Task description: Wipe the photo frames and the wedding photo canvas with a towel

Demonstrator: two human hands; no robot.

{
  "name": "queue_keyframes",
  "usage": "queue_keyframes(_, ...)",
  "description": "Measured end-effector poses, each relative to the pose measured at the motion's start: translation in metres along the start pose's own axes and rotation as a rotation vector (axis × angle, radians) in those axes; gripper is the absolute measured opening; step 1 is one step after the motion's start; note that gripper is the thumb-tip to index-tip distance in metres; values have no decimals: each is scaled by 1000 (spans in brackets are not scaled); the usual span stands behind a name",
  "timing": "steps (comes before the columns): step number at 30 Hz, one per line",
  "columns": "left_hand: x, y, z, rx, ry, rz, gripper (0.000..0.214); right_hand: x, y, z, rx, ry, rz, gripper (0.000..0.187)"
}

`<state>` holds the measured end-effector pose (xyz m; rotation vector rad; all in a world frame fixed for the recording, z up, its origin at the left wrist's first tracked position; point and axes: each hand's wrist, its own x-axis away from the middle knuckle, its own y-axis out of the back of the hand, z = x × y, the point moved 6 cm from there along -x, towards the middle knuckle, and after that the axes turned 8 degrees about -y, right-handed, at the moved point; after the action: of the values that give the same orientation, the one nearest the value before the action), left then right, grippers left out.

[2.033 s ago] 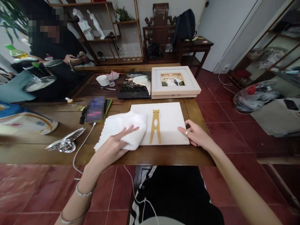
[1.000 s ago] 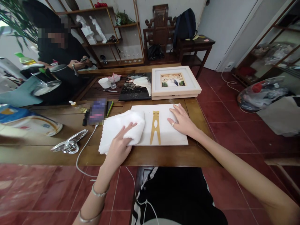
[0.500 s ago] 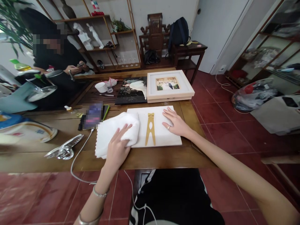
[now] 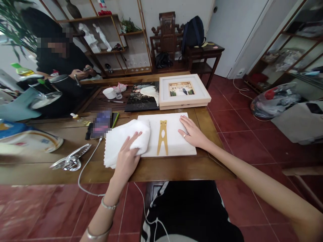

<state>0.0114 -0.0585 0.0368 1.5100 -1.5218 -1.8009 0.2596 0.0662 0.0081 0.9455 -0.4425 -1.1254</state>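
A white cloth (image 4: 114,143) with a scalloped edge lies bunched over the left part of a white board (image 4: 174,148). My left hand (image 4: 127,156) is on the cloth, its fingers stretched over the top and a fold caught between them and the thumb. On the middle of the board lies a flat gold-coloured piece (image 4: 163,137), with two splayed legs, an oval hole and a notched top. My right hand (image 4: 193,131), a ring on one finger, rests flat on the board's right side with nothing in it.
A silver metal tool (image 4: 70,161), a white cable (image 4: 80,178) and a phone (image 4: 101,124) lie to the left. Behind the board are a framed picture (image 4: 181,101) and a dark photo panel (image 4: 131,106). Across the table a person (image 4: 73,57) holds a small device.
My right hand has slid slightly to the right on the board. The cloth and my left hand have hardly moved; the whole view has shifted a little.
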Motion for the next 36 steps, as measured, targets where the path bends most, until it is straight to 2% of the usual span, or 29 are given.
queue_keyframes(4,-4,15,21,3,71,-104,32,0,2,-1,-30,8,0,61)
queue_keyframes(8,-33,21,36,-25,11,-104,30,-1,3,-1,-46,5,-12,60)
queue_keyframes(10,-53,12,39,-7,-37,-25,26,-1,2,-1,-41,6,-19,61)
queue_keyframes(13,-77,-13,41,18,-99,167,24,-1,2,-2,-38,6,-28,60)
queue_keyframes(15,-86,-27,41,18,-144,266,27,-1,2,-2,-37,10,-32,60)
queue_keyframes(18,-89,-36,41,8,-156,316,32,-1,2,-1,-20,19,-28,59)
queue_keyframes(21,-84,-33,37,11,-124,326,34,-1,1,0,-1,23,-20,60)
queue_keyframes(25,-64,-20,21,43,-135,316,30,0,1,2,10,42,-19,60)
queue_keyframes(32,-7,28,-34,90,-246,277,34,-1,2,4,25,33,-30,59)
queue_keyframes(36,16,47,-51,111,-248,295,36,-1,2,5,16,30,-32,58)
